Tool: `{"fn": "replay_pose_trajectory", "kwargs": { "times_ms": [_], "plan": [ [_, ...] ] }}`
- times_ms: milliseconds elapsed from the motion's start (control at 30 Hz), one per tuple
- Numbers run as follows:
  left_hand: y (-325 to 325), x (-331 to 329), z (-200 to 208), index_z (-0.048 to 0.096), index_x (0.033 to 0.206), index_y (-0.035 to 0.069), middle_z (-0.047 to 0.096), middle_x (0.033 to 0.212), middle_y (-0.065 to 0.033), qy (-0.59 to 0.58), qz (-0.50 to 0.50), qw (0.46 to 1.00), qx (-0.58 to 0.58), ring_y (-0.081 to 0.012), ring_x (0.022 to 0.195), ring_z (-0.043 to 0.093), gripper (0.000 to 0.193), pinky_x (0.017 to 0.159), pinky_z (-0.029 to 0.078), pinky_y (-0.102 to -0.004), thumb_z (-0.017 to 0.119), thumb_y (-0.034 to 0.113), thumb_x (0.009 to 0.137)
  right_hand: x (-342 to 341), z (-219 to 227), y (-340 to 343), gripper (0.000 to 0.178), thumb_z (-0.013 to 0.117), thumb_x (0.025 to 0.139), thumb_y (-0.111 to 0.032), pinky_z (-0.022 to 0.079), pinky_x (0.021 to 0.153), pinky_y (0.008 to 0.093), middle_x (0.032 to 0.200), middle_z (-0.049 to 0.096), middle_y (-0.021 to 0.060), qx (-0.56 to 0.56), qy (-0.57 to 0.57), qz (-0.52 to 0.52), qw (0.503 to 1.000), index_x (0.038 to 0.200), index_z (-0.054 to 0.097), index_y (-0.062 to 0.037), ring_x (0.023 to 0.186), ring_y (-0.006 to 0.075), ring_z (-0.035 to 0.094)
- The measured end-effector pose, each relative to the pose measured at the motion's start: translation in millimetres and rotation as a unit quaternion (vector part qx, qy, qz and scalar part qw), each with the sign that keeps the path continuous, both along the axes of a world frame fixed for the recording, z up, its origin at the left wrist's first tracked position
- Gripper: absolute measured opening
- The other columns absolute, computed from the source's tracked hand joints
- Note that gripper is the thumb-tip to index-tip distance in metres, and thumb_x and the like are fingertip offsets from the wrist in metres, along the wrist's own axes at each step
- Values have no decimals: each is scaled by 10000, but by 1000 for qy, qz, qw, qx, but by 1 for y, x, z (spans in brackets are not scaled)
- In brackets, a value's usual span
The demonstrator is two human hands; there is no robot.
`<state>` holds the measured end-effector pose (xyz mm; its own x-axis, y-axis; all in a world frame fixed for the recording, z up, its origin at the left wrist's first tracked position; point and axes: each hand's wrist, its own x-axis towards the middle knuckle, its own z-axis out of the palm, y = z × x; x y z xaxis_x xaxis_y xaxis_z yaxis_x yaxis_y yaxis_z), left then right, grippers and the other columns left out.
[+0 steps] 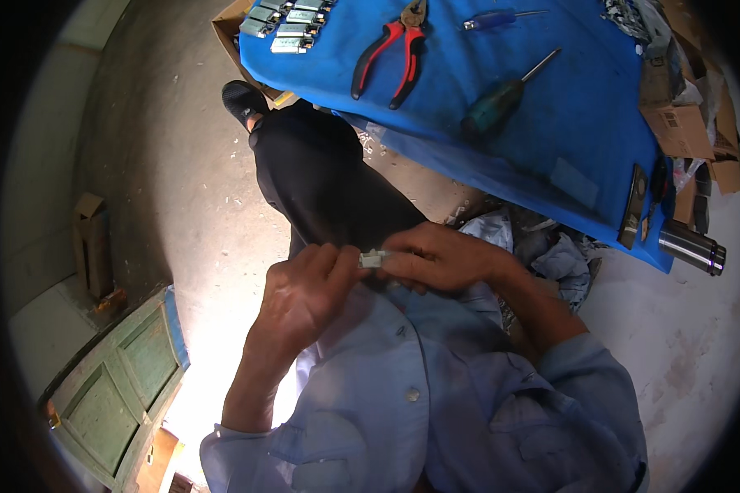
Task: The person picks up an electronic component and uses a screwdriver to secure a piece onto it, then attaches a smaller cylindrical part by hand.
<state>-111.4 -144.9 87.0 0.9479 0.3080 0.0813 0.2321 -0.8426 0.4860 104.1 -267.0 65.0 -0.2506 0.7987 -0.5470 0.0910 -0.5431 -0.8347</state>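
Just above my lap, both hands meet around a small pale, whitish rectangular piece [373, 260]. My left hand [312, 283] is closed, its thumb and fingertips pinching the left end. On the other end my right hand [440, 256] is closed too, with the fingers curled over and partly hiding it. The kind of piece is too small to make out. Beyond my hands, on the blue-covered table [436, 140], lie pliers [393, 62] with red and black handles, a green-handled screwdriver [501, 103] and a blue-handled screwdriver [492, 20].
Several small silver rectangular pieces [294, 29] with dark ends sit at the table's far left. Dark-handled tools [635, 205] and a steel flask [692, 246] are at its right end, beside cardboard boxes [678, 123]. Crumpled plastic [563, 263] lies below. A green wooden panel [119, 394] stands left.
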Motion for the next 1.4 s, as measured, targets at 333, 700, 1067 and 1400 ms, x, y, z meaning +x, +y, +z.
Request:
{"fn": "replay_pose_trajectory", "kwargs": {
  "times_ms": [333,700,1067,1400],
  "plan": [
    [-6,-6,-29,672,962,64,554,714,-24,-30,45,997,63,-149,612,614,178,495,496,-315,768,211,933,-9,-7,4,302,570,1066,-270,508,631,378,736,659,100,34,-16,-30,999,942,633,-1,666,198,649],
    [-26,0,-45,677,978,70,563,723,-59,-73,131,989,7,-236,598,629,126,502,495,-374,753,87,879,-17,-12,-7,265,574,1080,-257,485,567,305,713,592,31,-32,62,-143,987,992,640,-16,600,106,563],
    [-40,10,-51,650,927,73,564,709,-78,-92,179,980,-7,-265,585,620,107,509,490,-402,748,100,893,-16,-8,-7,256,538,1102,-221,468,553,286,687,568,22,-39,108,-189,975,985,609,-5,571,99,548],
    [-51,12,-54,669,1011,36,651,785,-139,-85,212,973,-33,-326,649,670,110,558,527,-417,743,56,931,-10,-9,-9,279,539,1087,-223,477,581,304,683,618,39,-23,75,-159,984,976,636,14,597,110,587]
  ]
}}
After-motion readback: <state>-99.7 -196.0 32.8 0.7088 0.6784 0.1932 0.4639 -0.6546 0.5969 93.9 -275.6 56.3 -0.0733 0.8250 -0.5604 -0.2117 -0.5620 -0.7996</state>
